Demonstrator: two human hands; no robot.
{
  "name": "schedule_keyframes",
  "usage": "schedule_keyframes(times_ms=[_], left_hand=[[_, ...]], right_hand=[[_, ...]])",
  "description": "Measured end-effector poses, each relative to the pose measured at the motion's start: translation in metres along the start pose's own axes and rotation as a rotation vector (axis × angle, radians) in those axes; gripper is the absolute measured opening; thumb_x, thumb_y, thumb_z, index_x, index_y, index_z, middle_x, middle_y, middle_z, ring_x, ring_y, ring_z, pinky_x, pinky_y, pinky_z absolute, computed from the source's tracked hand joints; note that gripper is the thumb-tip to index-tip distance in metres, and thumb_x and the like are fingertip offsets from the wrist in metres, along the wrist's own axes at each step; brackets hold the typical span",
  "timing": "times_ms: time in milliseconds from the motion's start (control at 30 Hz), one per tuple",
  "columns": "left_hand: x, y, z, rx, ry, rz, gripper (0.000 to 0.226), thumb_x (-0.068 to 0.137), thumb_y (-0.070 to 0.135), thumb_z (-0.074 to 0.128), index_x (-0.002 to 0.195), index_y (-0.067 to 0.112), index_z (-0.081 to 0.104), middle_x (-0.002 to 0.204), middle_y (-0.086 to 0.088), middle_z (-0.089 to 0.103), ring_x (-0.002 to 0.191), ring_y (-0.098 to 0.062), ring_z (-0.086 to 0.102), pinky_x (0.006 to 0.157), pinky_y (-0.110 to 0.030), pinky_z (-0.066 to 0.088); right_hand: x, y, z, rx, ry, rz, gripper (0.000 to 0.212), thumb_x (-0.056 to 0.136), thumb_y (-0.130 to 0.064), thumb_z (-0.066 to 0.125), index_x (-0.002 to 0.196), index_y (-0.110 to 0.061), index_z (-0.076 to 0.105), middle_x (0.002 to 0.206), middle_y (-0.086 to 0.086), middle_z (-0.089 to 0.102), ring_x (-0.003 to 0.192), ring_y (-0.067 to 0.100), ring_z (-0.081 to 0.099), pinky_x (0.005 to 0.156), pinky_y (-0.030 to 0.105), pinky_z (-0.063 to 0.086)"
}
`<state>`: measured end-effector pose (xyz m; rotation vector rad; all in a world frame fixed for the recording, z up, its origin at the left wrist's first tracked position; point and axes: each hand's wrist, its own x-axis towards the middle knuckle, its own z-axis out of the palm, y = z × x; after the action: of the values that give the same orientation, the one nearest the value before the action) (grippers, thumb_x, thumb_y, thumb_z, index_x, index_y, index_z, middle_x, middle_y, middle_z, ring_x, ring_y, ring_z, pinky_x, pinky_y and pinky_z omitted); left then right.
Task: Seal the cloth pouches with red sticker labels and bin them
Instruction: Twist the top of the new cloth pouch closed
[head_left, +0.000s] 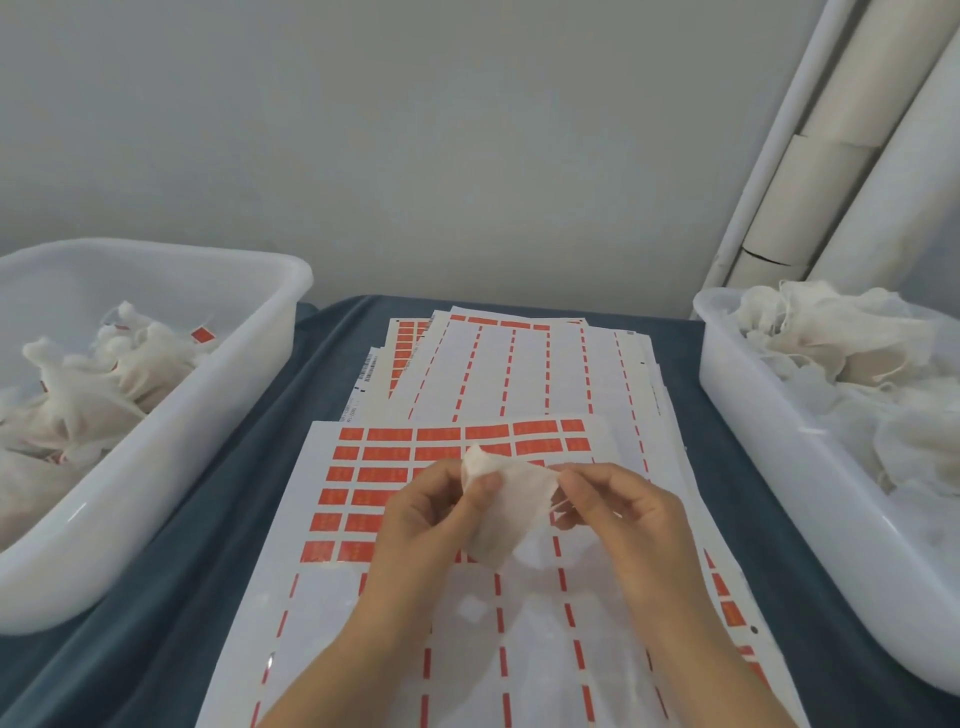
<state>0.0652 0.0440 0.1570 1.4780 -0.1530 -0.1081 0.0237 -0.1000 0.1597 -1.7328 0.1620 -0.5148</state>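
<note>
Over the sticker sheet (415, 467), mid-counter (218, 519): left hand (415, 512) pinches pouch (498, 499) by its top; right hand (618, 499) pinches its drawstring side. No label on yet. Best to draw the neck tight, hold it flat, then peel one sticker. Sealed ones go in left bin (156, 467), seemingly.

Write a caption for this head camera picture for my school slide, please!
Two hands hold a cloth pouch above red sticker sheets, between two white bins.
</note>
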Motion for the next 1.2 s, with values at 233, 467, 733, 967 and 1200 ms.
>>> schedule_keyframes(times_ms=[233, 467, 733, 967, 1200], left_hand=[[-0.002, -0.011, -0.001, 0.765, -0.025, 0.829, 0.037, 0.083, 0.049, 0.056, 0.119, 0.038, 0.048, 0.126, 0.020, 0.047, 0.124, 0.000, 0.036, 0.107, -0.024, 0.029], [-0.001, -0.013, -0.005, 0.791, 0.066, 0.996, 0.029, 0.089, 0.034, 0.050, 0.094, 0.016, 0.072, 0.094, 0.004, 0.070, 0.103, -0.010, 0.052, 0.103, -0.029, 0.032], [0.000, -0.006, -0.007, 0.774, 0.123, 0.830, 0.030, 0.088, 0.040, 0.049, 0.087, 0.021, 0.072, 0.094, 0.009, 0.068, 0.101, -0.007, 0.050, 0.096, -0.027, 0.036], [-0.007, 0.001, -0.007, 0.618, 0.086, 0.572, 0.005, 0.082, 0.039, 0.053, 0.081, 0.044, 0.054, 0.089, 0.030, 0.053, 0.086, 0.003, 0.053, 0.073, -0.009, 0.043], [-0.005, 0.008, 0.002, 0.105, -0.437, -0.260, 0.058, 0.080, 0.060, 0.029, 0.085, 0.023, 0.073, 0.073, -0.001, 0.071, 0.054, -0.009, 0.059, 0.050, -0.018, 0.046]], right_hand=[[-0.006, 0.000, 0.006, -0.117, -0.108, -0.130, 0.011, 0.073, -0.039, 0.059, 0.082, -0.037, 0.063, 0.084, -0.028, 0.067, 0.081, -0.004, 0.064, 0.066, 0.003, 0.046], [-0.007, -0.001, 0.001, -0.351, -0.072, -0.386, 0.010, 0.078, -0.041, 0.057, 0.083, -0.033, 0.061, 0.086, -0.030, 0.058, 0.093, -0.010, 0.056, 0.077, -0.001, 0.042], [-0.002, -0.012, -0.015, -0.285, 0.205, -0.292, 0.001, 0.076, -0.039, 0.059, 0.076, -0.038, 0.060, 0.079, -0.032, 0.063, 0.089, -0.014, 0.058, 0.064, 0.000, 0.043], [-0.002, -0.017, -0.011, 0.020, 0.097, -0.011, 0.020, 0.076, -0.039, 0.055, 0.064, -0.024, 0.059, 0.071, -0.013, 0.069, 0.078, -0.009, 0.061, 0.059, -0.005, 0.038], [-0.010, -0.023, -0.003, 0.154, -0.214, -0.065, 0.016, 0.073, -0.034, 0.059, 0.061, -0.030, 0.068, 0.062, -0.006, 0.067, 0.072, 0.006, 0.066, 0.068, 0.002, 0.045]])
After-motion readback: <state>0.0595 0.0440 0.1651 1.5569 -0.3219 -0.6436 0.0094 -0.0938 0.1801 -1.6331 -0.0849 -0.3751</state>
